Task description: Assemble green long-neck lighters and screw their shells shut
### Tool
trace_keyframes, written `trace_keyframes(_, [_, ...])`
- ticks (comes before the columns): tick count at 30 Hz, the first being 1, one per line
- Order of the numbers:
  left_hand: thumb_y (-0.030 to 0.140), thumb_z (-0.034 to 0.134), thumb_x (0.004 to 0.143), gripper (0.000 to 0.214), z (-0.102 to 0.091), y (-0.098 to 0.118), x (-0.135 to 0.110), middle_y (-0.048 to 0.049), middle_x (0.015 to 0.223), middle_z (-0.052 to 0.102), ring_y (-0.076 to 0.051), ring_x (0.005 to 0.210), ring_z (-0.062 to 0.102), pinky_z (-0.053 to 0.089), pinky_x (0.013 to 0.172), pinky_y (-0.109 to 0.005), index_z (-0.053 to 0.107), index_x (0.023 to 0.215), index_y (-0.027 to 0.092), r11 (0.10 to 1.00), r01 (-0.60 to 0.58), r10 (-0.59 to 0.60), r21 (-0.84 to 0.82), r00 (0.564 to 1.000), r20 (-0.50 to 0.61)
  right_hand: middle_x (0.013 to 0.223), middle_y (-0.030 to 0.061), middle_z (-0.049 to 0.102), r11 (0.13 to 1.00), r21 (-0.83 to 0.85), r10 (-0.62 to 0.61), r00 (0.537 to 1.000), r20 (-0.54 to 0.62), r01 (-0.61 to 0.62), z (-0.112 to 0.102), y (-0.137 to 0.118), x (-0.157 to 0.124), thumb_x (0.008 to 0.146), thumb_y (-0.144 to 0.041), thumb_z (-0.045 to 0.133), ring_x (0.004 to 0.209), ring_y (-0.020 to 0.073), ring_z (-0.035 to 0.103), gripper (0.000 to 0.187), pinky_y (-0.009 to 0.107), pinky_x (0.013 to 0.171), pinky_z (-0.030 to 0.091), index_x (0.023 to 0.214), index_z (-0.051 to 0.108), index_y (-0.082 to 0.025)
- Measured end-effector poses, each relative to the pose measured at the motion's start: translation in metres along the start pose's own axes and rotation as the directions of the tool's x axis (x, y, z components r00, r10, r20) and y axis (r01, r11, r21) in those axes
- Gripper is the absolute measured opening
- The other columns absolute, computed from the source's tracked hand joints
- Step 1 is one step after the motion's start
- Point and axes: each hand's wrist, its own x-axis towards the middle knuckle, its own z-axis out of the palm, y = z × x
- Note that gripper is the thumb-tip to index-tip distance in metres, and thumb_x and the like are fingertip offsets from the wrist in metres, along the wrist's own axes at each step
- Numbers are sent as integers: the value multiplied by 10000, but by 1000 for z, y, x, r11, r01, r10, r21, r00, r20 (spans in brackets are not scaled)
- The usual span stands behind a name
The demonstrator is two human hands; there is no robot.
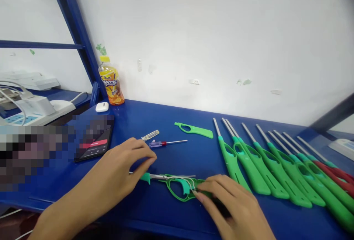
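Note:
My left hand (128,164) is above the tube end of an opened lighter, its thumb and index tips pinched together; anything between them is too small to make out. Below it, the metal tube with its teal collar (145,177) passes partly behind my fingers. My right hand (231,201) grips the handle end of the open green lighter housing (177,197), thumb and index tips beside thin pale wires (193,185). A teal trigger (184,186) sits inside the housing. My right palm hides the rest of the handle.
Farther back lie a loose green housing half (200,130), a screwdriver (166,143) and a small clear-and-metal part (151,135). Several green lighters (254,173) and red ones (336,173) line the right. A phone (96,142), white case (102,107) and drink bottle (112,85) stand left.

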Motion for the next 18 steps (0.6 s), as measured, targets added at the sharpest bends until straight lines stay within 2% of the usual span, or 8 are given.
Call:
trace_keyframes(3, [373,524,1080,265,2,-15,10,-25,1047,719,-261,1020,627,474,906,-397,768,1065,271,997,63,-60,33,995,-80,976,3,767,998,-56,-46,985,-168,37,-3,-3,-1,1032,-238,666,842,183,740,45,304,802,560,1066,675,-265])
trace_keyframes(5, [370,456,1089,347,4,-23,12,-53,1066,701,-283,1022,615,477,917,-437,756,1216,253,991,115,-110,64,991,-74,948,0,761,997,-66,-47,961,-272,30,-5,-4,0,1019,-211,665,840,179,734,52,303,818,541,1031,665,-261])
trace_keyframes(7, [368,419,1092,404,6,-27,12,-67,1084,680,-290,1028,614,479,940,-462,725,1327,249,986,146,-143,85,989,-42,925,-1,751,998,-67,-36,943,-331,14,-8,-2,5,1023,-204,652,842,181,724,64,309,824,526,997,661,-261])
trace_keyframes(10, [369,424,1089,385,9,-28,10,-56,1090,671,-274,1035,632,497,939,-442,760,1256,285,985,145,-145,90,989,-14,951,13,750,993,-121,-32,941,-337,-9,-18,7,29,1046,-269,638,885,213,715,68,360,847,511,986,667,-259])
trace_keyframes(12, [372,435,1086,363,10,-29,10,-51,1098,671,-270,1047,639,507,932,-432,762,1223,294,984,151,-150,94,989,-19,1003,27,758,986,-163,0,973,-230,-38,-26,15,55,1068,-324,606,925,244,716,118,407,852,511,1005,681,-257])
trace_keyframes(14, [363,425,1086,371,10,-32,11,-68,1110,665,-291,1069,636,509,941,-458,740,1254,266,978,177,-172,109,984,-47,1046,50,761,978,-209,17,999,-31,-23,-30,21,87,1088,-332,562,953,272,715,171,450,855,519,1032,699,-247])
trace_keyframes(16, [345,403,1086,396,10,-37,13,-92,1131,656,-313,1082,633,506,955,-494,715,1299,225,971,201,-192,127,978,-77,1079,65,769,976,-216,-23,997,73,38,-26,22,119,1074,-262,582,1005,293,712,146,483,899,519,1086,726,-240])
trace_keyframes(18, [337,395,1087,406,10,-41,14,-103,1156,647,-318,1086,637,503,969,-507,700,1321,204,969,206,-194,137,977,-94,1130,70,772,973,-197,-82,980,181,118,-13,18,148,1053,-203,611,1049,277,707,162,447,910,534,1133,747,-242])
